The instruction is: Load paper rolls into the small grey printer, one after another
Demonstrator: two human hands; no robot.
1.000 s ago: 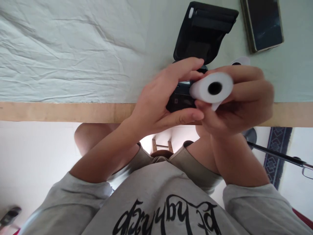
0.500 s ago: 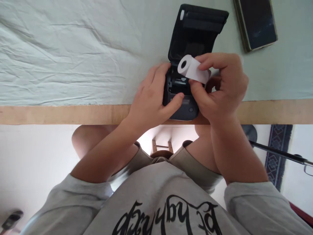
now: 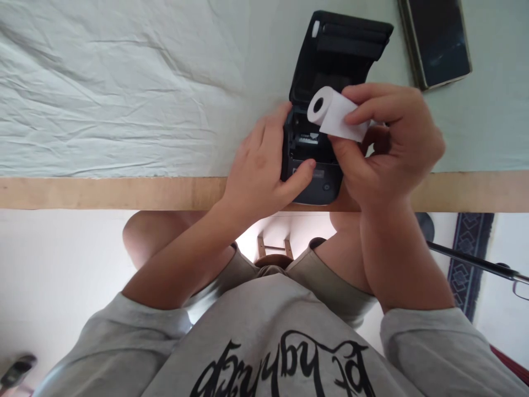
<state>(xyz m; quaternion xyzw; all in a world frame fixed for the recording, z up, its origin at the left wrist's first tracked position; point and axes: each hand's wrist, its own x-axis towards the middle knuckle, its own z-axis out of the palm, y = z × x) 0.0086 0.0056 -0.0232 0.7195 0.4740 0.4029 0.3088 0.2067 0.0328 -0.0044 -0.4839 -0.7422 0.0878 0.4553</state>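
A small black receipt printer [image 3: 303, 190] lies at the table's front edge with its lid [image 3: 336, 55] tipped back. Its paper compartment [image 3: 309, 151] is exposed, showing a small label inside. Along the printer's left side lie the fingers of my left hand [image 3: 260, 165], while the thumb presses on its front top, so the hand grips it. Between thumb and fingers, my right hand [image 3: 392, 143] pinches a white paper roll [image 3: 341, 114]. The roll is tilted above the compartment, its hollow core facing left and a loose paper edge hanging on the near side. Its right end is hidden by my fingers.
At the upper right a dark phone [image 3: 440, 38] rests on the pale green cloth [image 3: 124, 94]. The wooden table edge [image 3: 103, 193] runs across in front of me. Below on the right are a black pole [image 3: 471, 256] and a patterned dark mat [image 3: 469, 275].
The printer has shifted slightly to the right, with my left hand still on it. My right hand and the paper roll have also moved a little right.
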